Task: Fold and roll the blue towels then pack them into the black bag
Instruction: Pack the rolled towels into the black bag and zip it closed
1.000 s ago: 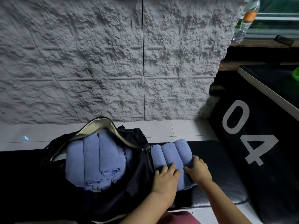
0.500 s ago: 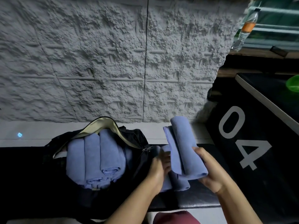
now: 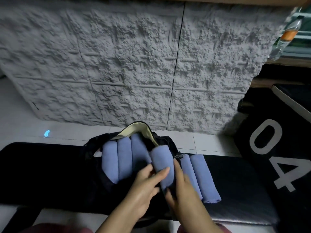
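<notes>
The rolled blue terry towel (image 3: 161,163) may unroll or catch on the zipper (image 3: 178,155) of the open black fabric bag (image 3: 91,149), because three packed blue rolls (image 3: 123,157) already crowd its mouth. The towel lies at that mouth, its near end gripped between left hand (image 3: 143,187) and right hand (image 3: 184,190).

Partly hidden
Our left hand (image 3: 143,187) and right hand (image 3: 184,195) cover the rolled towel (image 3: 161,163) at its near end; the bottle (image 3: 286,37) is blurred.
</notes>
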Tool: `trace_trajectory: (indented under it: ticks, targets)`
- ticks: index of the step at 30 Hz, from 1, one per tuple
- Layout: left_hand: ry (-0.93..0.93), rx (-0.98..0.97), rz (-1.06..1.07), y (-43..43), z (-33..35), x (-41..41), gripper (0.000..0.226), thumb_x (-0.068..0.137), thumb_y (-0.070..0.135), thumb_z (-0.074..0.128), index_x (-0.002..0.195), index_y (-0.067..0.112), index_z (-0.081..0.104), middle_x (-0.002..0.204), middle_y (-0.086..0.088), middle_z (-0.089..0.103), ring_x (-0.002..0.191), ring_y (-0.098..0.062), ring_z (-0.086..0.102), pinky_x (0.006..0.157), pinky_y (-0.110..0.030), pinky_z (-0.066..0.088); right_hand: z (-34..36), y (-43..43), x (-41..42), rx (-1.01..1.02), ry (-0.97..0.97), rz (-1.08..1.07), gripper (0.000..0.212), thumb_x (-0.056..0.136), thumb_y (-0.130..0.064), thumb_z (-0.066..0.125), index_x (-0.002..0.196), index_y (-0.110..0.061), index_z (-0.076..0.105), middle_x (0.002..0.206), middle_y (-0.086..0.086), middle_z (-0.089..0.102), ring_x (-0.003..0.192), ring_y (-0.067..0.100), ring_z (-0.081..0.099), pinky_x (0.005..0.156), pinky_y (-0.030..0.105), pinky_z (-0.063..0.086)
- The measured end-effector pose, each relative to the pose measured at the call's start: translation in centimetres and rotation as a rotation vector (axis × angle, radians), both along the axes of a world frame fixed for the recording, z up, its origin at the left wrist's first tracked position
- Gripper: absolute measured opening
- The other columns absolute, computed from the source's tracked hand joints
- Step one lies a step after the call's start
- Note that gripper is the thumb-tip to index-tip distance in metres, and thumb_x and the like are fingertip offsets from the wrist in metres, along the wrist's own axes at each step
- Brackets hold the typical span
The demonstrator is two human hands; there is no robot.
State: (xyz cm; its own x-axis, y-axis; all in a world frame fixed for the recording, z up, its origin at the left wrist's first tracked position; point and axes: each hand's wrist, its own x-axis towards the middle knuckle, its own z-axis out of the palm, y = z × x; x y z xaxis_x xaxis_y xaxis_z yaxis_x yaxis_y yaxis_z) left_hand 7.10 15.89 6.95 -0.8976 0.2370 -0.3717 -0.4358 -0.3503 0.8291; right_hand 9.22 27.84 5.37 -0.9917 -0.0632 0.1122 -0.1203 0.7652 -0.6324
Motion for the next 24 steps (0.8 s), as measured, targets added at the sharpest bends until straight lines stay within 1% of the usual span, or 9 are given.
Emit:
trace_trajectory:
  ticks: [2,4,6,9,12,17,20,22,24]
  targets:
    - [-0.022,-0.045,0.077,-1.7,-0.6,0.0,0.028,0.086,0.006,0.060,0.114,0.007,0.062,0.106,-0.009,0.072,0.099,-0.021,0.068,0.078,-0.031,0.056,-0.6,-1.3,0.2,0.088,-0.208,0.090,0.093,0.075,-0.079,0.028,0.146,-0.033,-0.012,0.137,-0.001,0.039,0.124,0.015,0.046,0.099,0.024,0.039]
    - [-0.060,-0.090,0.156,-3.3,-1.4,-0.8,0.026,0.086,0.005,0.060,0.112,0.006,0.062,0.106,-0.011,0.071,0.097,-0.022,0.068,0.066,-0.026,0.056,-0.4,-1.3,-0.3,0.109,-0.235,0.126,0.109,0.061,-0.094,0.005,0.150,-0.032,0.011,0.134,-0.006,0.038,0.123,0.017,0.044,0.096,0.032,0.042]
    - [-0.111,-0.135,0.203,-4.9,-2.4,-2.2,0.034,0.084,0.010,0.066,0.117,0.011,0.058,0.111,-0.008,0.069,0.102,-0.021,0.065,0.072,-0.029,0.055,-0.5,-1.0,-2.0,0.141,-0.040,0.075,0.077,0.076,-0.083,0.016,0.127,-0.035,0.047,0.133,-0.006,0.040,0.118,0.022,0.043,0.095,0.033,0.041]
    - [-0.182,-0.223,0.195,-6.3,-3.8,-5.0,0.051,0.079,0.021,0.074,0.125,0.019,0.052,0.116,-0.004,0.065,0.104,-0.020,0.062,0.075,-0.034,0.053,-0.8,-0.8,-6.3,0.368,0.003,0.022,0.027,0.090,-0.039,0.037,0.103,-0.033,0.060,0.153,0.003,0.024,0.133,0.034,0.025,0.101,0.040,0.034]
    - [-0.253,-0.230,0.147,-6.0,-4.3,-7.7,0.053,0.079,0.019,0.074,0.126,0.015,0.050,0.119,-0.010,0.061,0.107,-0.025,0.059,0.067,-0.033,0.052,-1.7,-0.9,-9.8,0.510,-0.178,0.048,0.037,0.093,-0.024,0.039,0.127,-0.032,0.051,0.159,-0.004,0.011,0.143,0.029,0.011,0.112,0.047,0.021]
    - [-0.298,-0.278,0.053,-4.3,-5.7,-11.8,0.056,0.082,0.017,0.071,0.131,0.004,0.047,0.118,-0.016,0.059,0.102,-0.026,0.059,0.055,-0.025,0.049,-2.2,0.2,-11.3,0.300,-0.125,-0.051,0.040,0.090,-0.021,0.044,0.130,-0.020,0.046,0.148,-0.008,0.031,0.123,0.024,0.043,0.096,0.040,0.042]
    - [-0.300,-0.380,0.084,-3.1,-6.3,-14.4,0.049,0.083,0.019,0.070,0.126,0.008,0.049,0.135,-0.017,0.051,0.109,-0.025,0.053,0.070,-0.029,0.046,-2.4,0.5,-11.5,0.171,-0.106,-0.043,0.039,0.090,-0.023,0.047,0.130,-0.023,0.049,0.146,-0.008,0.035,0.120,0.026,0.046,0.095,0.041,0.044]
    - [-0.219,-0.543,0.141,-2.4,-6.8,-16.0,0.055,0.080,0.019,0.073,0.127,0.006,0.049,0.130,-0.019,0.054,0.110,-0.025,0.056,0.081,-0.035,0.050,-2.6,0.3,-11.5,0.141,-0.094,-0.031,0.042,0.090,-0.022,0.049,0.131,-0.025,0.049,0.146,-0.008,0.036,0.120,0.027,0.046,0.096,0.043,0.043]
    - [-0.062,-0.883,0.140,-1.8,-6.8,-16.8,0.054,0.076,0.024,0.075,0.121,0.002,0.054,0.121,-0.019,0.061,0.107,-0.030,0.061,0.085,-0.039,0.052,-2.7,0.0,-11.4,0.143,-0.103,-0.031,0.046,0.089,-0.020,0.050,0.135,-0.026,0.046,0.148,-0.008,0.034,0.123,0.027,0.044,0.099,0.043,0.041]
